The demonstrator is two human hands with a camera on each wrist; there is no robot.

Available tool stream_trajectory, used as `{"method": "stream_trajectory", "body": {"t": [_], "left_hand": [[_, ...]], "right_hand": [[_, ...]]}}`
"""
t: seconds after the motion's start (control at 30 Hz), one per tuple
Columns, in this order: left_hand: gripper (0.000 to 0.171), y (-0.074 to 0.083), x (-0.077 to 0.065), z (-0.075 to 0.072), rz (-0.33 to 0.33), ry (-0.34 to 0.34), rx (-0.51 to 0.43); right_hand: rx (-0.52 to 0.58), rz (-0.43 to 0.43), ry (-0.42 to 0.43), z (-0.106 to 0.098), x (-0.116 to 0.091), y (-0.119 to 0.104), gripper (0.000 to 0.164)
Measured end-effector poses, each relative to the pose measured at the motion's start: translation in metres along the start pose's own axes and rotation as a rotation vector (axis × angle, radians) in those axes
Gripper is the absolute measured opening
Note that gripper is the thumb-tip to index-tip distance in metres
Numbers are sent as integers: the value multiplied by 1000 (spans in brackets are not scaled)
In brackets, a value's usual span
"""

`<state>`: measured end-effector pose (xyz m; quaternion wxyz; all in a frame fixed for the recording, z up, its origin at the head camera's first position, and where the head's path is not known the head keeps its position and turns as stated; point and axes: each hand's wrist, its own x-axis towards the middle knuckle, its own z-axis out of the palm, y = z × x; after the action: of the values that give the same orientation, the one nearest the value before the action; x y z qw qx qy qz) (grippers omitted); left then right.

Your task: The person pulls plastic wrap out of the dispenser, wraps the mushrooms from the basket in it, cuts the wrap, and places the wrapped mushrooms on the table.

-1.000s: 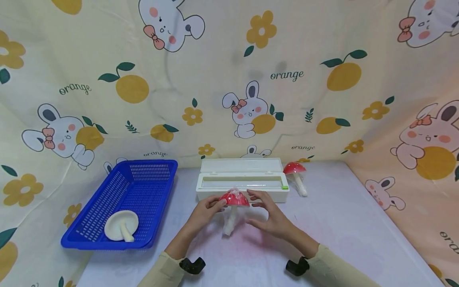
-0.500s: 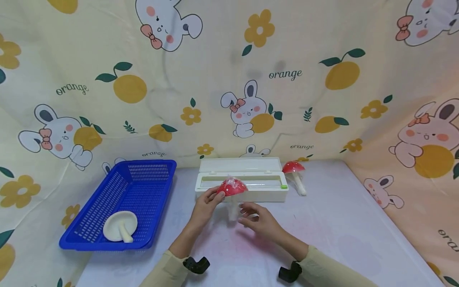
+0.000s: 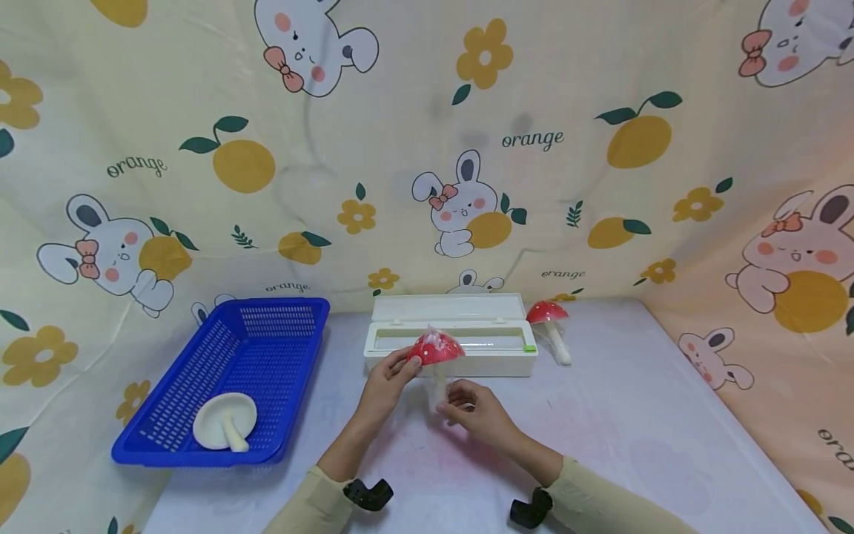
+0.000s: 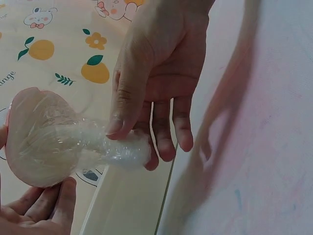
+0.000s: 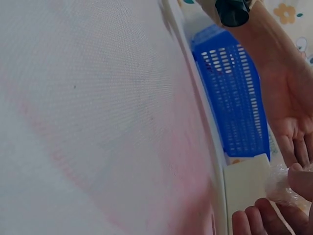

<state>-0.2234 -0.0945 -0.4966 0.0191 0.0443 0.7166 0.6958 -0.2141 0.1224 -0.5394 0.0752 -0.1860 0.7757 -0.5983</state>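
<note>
A toy mushroom (image 3: 437,348) with a red, white-spotted cap and a pale stem stands upright above the white table. Clear plastic wrap (image 4: 54,137) covers its cap and stem, crinkled in the left wrist view. My left hand (image 3: 383,389) grips the cap's left edge between thumb and fingers. With thumb and forefinger, my right hand (image 3: 482,414) pinches the wrapped lower end of the stem (image 4: 88,139). In the left wrist view the other fingers of that right hand extend loosely. The right wrist view shows only part of the wrapped stem (image 5: 281,186) by the thumb.
Behind the hands, a white wrap dispenser box (image 3: 454,363) stands with its lid up. Another red-capped mushroom (image 3: 554,334) leans at its right. To the left, a blue basket (image 3: 303,386) holds a white mushroom (image 3: 216,426). Patterned cloth (image 3: 400,111) hangs behind the table.
My right hand has moved from beside the cap down to the stem's lower end and now pinches it. The mushroom has risen slightly in my left hand's grip.
</note>
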Motion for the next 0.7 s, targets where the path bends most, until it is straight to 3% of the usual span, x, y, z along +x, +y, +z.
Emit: {"method": "stream_trajectory", "body": {"t": [0.27, 0.47, 0.6, 0.7], "left_hand": [[56, 0, -1, -1, 0, -10, -23], [55, 1, 0, -3, 20, -75, 8], [51, 1, 4, -10, 81, -93, 84], [46, 0, 9, -19, 155, -47, 180]], "right_hand": [[-69, -40, 66, -4, -4, 1, 24], [-134, -107, 159, -16, -8, 2, 24], [-159, -172, 220, -31, -11, 3, 23], [-184, -200, 261, -47, -14, 2, 23]]}}
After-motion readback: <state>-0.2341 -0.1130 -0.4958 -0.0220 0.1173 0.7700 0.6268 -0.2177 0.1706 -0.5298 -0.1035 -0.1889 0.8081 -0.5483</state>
